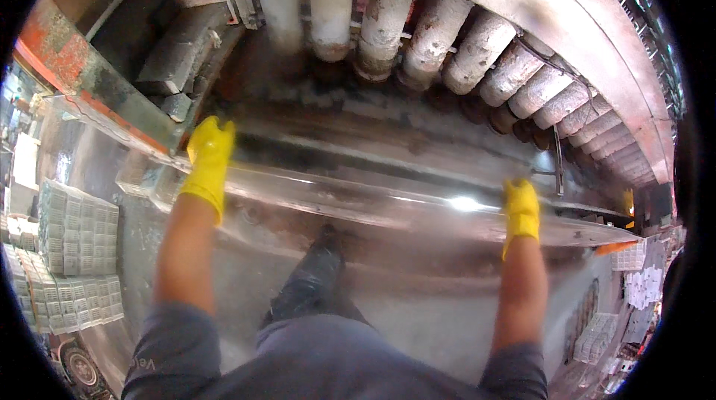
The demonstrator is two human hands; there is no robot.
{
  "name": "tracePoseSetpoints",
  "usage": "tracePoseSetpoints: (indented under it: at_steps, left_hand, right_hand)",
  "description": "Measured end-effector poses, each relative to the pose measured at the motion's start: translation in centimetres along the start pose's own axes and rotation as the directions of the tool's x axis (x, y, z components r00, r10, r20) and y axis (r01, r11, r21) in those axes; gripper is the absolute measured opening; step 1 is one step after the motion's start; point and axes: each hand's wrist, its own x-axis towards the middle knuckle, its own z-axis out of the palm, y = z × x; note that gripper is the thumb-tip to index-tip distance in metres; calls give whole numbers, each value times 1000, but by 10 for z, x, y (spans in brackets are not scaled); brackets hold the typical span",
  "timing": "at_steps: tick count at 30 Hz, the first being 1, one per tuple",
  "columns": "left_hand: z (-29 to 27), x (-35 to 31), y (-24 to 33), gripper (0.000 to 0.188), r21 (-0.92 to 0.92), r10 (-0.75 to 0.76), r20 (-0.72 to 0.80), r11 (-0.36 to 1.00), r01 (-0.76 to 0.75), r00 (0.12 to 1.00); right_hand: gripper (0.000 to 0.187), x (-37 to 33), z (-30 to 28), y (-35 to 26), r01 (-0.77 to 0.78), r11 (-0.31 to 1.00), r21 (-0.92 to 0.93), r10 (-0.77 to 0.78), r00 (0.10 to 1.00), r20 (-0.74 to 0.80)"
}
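Far left: stacked pale crates (78, 221), well apart from your work; beyond them, an orange-edged panel (67, 64). Hazard, left end: your left hand (211, 161) is near that panel's lower end, so a sideways slip could knock the knuckles. Hazard, centre: one long, glossy ledge (350, 204), running across the middle between you and a row of grey cylinders (384, 23); its slick-looking face could cost you grip if your weight leans on it. Hazard, right: an upright metal bracket (559, 161) just beyond your right hand (521, 210) could snag the glove on a forward reach. Pose, left: forearm angled up and slightly inward, yellow-gloved fingers curled, set farther forward. Pose, right: forearm nearly upright, gloved fingers likewise bent. Hold: through haze and blur, you cannot tell whether either hand grips the ledge or merely rests there.
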Motion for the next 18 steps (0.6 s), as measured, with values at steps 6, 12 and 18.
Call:
tracePoseSetpoints:
  at_steps: [6, 12, 18]
  left_hand:
    - [-9, -2, 18, 57, -12, -12, -5, 1000, 12, 1000]
    - [-3, 7, 20, 49, 66, 15, -180, 998, -3, 984]
    - [-16, 27, 41, 58, 52, -50, 3, 997, 50, 999]
  right_hand:
    - [54, 16, 2, 2, -30, 999, 41, 30, 999, 15]
    - [51, 29, -8, -24, -46, 999, 6, 46, 998, 47]
    - [53, 56, -5, -18, -53, 998, 28, 51, 998, 46]
